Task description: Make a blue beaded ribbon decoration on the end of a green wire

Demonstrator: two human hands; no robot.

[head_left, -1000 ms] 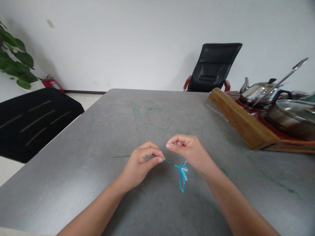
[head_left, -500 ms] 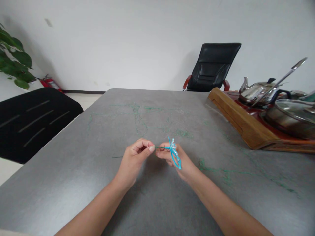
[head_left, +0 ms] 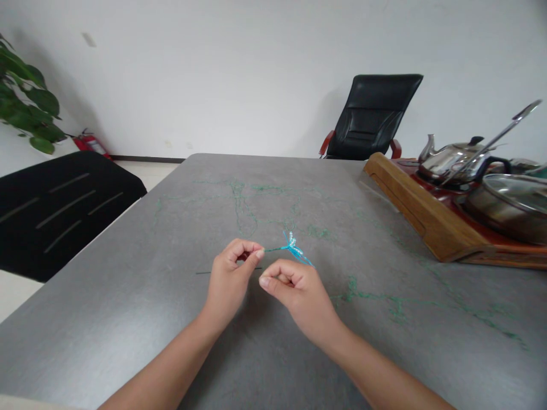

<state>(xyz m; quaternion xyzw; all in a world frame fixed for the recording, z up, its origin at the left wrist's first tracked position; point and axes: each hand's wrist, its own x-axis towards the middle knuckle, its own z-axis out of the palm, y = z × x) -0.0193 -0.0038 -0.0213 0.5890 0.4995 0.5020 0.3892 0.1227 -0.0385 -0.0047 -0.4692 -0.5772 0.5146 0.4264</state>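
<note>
Extending from the pinched fingertips of the left hand, a green stem is gripped between thumb and index finger. A blue ornament, formed of slender loops with pale beads, is carried at the stem's far end, above the grey table and just beyond the right hand. The thumb and index fingertips of the right hand are brought together, with the other fingers curled in; whether anything fine is held between them cannot be told. The two hands are held apart, the right one slightly nearer the camera.

A thin dark rod is seen on the table, its middle hidden by the left hand. Green thread is strewn in loose tangles across the far part of the table and along its right side.

At the far right, a wooden tray is placed on the table, and a metal kettle and a pan with a glass lid are borne by it. A black chair with reddish armrests is positioned beyond the table, and another dark seat back is seen at the left.
</note>
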